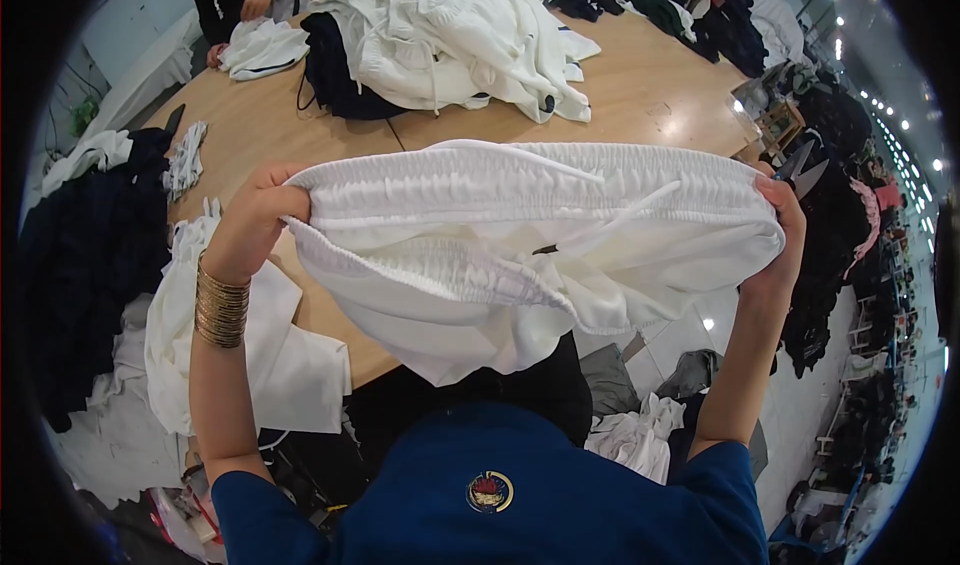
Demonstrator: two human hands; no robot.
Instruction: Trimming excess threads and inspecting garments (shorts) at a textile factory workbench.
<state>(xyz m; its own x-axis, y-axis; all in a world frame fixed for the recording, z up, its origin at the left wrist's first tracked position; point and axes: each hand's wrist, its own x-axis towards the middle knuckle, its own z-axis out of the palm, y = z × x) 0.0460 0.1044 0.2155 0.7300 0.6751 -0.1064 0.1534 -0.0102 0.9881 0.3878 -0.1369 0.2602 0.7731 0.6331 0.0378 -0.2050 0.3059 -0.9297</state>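
Note:
White elastic-waist pants (480, 190) are stretched sideways between my two hands, their gathered waistband facing up above the table edge. My left hand (262, 220) is closed round the waistband's left end. At the right end my right hand (783, 227) grips the same waistband. A pair of scissors (803, 170) with parted blades sticks out beside that hand and appears tucked in it; its handles are hidden. Two loose ends of a white drawstring (635, 210) lie over the waistband. A small dark tag (545, 250) shows inside the opening.
Ahead on the wooden table (260, 130) rises a large pile of white garments (440, 35). A person (235, 0) across the table handles a white garment (265, 47). Dark clothes (95, 255) and white pieces (250, 335) lie left; more dark garments (700, 25) lie far right.

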